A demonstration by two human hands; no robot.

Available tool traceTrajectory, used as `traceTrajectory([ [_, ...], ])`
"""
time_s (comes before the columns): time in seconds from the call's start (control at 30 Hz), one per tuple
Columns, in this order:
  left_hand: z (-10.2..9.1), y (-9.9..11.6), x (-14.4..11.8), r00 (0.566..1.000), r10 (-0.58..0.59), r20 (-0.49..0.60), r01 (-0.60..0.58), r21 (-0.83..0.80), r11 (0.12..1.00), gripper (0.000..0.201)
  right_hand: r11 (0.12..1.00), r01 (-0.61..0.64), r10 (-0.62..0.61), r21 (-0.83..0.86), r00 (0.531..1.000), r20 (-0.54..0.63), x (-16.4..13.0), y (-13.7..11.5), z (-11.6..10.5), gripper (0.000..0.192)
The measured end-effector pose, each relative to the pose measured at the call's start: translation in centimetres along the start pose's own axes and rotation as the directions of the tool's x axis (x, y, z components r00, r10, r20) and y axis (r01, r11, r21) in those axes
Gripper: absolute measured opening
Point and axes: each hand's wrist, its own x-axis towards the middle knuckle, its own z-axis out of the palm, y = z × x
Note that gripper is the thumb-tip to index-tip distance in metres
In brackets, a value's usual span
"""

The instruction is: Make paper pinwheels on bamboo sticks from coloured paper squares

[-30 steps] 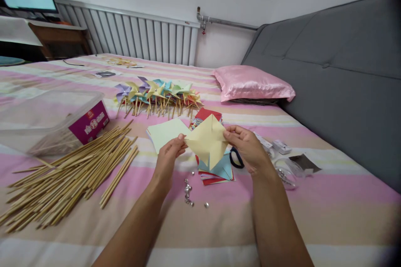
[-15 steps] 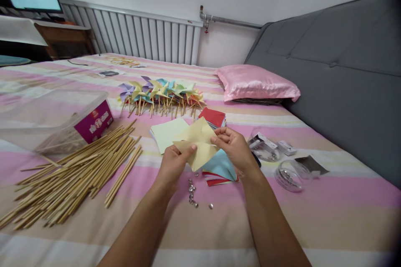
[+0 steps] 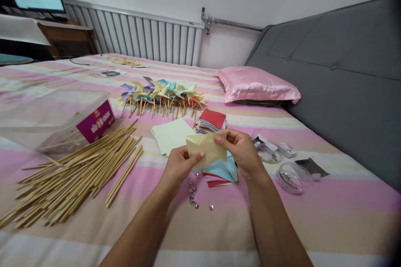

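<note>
A pale yellow paper square [image 3: 205, 149] with creases is held up between my two hands. My left hand [image 3: 178, 164] pinches its lower left side, thumb on top. My right hand [image 3: 240, 152] grips its upper right corner between thumb and fingers. Under and behind it lie a pale green paper stack [image 3: 171, 135], a red-topped paper stack [image 3: 213, 119] and a stack of blue and red cut papers [image 3: 221, 171]. Several small silver pins [image 3: 192, 192] are scattered on the bedspread just below the paper.
Thin wooden sticks [image 3: 84, 175] lie in a heap at left, beside a clear plastic box [image 3: 95, 123]. Finished paper pinwheels [image 3: 163, 91] stand behind the stacks. On the right are small clear round containers [image 3: 290, 177], with a pink pillow [image 3: 258, 84] farther back.
The yellow paper was spread out as a diamond and now appears turned to a rectangle, tilted between my hands. My hands have shifted slightly right. More of the red-topped stack shows.
</note>
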Motion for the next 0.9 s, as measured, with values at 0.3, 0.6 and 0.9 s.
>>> traceTrajectory([
  [0.3,-1.2,0.5,0.7,0.965,-0.203,-0.169,0.17,-0.191,0.967,0.048,0.967,0.254,-0.254,-0.004,0.966,-0.046,0.2,0.1,0.3,0.008],
  [0.6,-1.5,2.6,-0.2,0.937,-0.251,0.244,0.347,-0.558,0.754,0.06,0.923,0.272,-0.122,-0.271,0.877,0.465,-0.4,-0.6,-0.9,0.009],
  [0.9,-1.4,1.5,-0.1,0.975,-0.223,0.012,0.213,-0.345,0.914,0.029,0.929,0.245,-0.095,-0.278,0.883,0.46,0.1,0.2,-1.4,0.003],
])
